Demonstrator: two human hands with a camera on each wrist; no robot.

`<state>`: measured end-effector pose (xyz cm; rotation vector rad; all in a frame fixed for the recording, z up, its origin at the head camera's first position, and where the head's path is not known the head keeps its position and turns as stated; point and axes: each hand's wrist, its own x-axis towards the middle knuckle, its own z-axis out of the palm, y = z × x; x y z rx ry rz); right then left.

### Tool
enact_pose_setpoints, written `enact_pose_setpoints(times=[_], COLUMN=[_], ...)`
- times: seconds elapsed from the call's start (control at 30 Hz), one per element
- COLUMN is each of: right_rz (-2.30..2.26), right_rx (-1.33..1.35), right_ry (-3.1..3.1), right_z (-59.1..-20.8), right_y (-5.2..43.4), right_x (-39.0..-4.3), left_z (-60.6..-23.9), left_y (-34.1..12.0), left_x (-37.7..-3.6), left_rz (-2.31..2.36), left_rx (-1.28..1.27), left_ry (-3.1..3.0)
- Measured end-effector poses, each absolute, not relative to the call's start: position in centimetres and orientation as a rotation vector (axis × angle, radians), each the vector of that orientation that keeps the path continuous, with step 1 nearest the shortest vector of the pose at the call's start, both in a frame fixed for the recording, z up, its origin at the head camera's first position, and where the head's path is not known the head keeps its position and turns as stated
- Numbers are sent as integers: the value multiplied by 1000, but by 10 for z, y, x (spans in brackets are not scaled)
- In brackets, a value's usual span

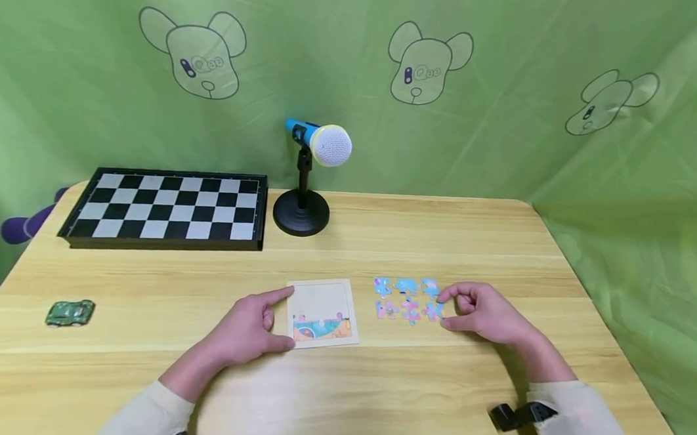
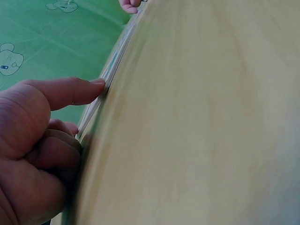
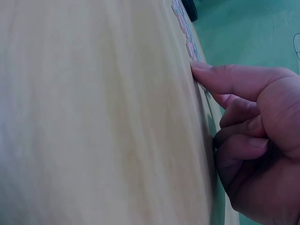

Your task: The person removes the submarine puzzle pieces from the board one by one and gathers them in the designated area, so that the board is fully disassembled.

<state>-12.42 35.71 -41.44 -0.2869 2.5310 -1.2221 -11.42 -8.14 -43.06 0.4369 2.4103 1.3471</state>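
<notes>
Hands resting low in the middle of the head view, on a pale wooden counter. Left hand lying against the left edge of a square puzzle tray, forefinger stretching along the tray's upper left corner, thumb touching its lower left corner, remaining fingers curling loosely; grip staying narrow and closing on nothing. Showing in the left wrist view as a forefinger pressing at the thin tray edge. Tray sitting just below frame centre, carrying a strip of coloured picture along its lower part, upper part lying blank.

Right hand sitting just right of a cluster of loose puzzle pieces, thumb and forefinger narrowing toward the piece at the cluster's lower right; touching or pinching that piece, cannot tell from here. Right wrist view showing the forefinger pointing at the pieces with the other fingers folding under. Pieces lying in two rows, just right of the tray and apart from it.

Standing further back: a black and white chessboard at upper left of the counter, a microphone on a black round stand just right of it. Lying near the left edge, well apart from both hands: a small green toy car. Hanging behind everything: a green cloth with bear outlines
</notes>
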Motion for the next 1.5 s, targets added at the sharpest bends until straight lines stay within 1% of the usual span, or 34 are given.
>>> enact_pose_setpoints(times=[0.27, 0.97, 1.5], right_rz=[-1279, -1332, -1348], right_rx=[-323, -579, -631], right_ry=[2545, 2449, 2333], right_z=[-413, -403, -412], right_y=[342, 238, 176], right_x=[-124, -135, -136], left_z=[-432, -430, -430], left_y=[-83, -81, -81], left_x=[-115, -115, -116], left_rz=[1313, 1308, 1295], left_rx=[488, 437, 414], left_ry=[2423, 2415, 2418])
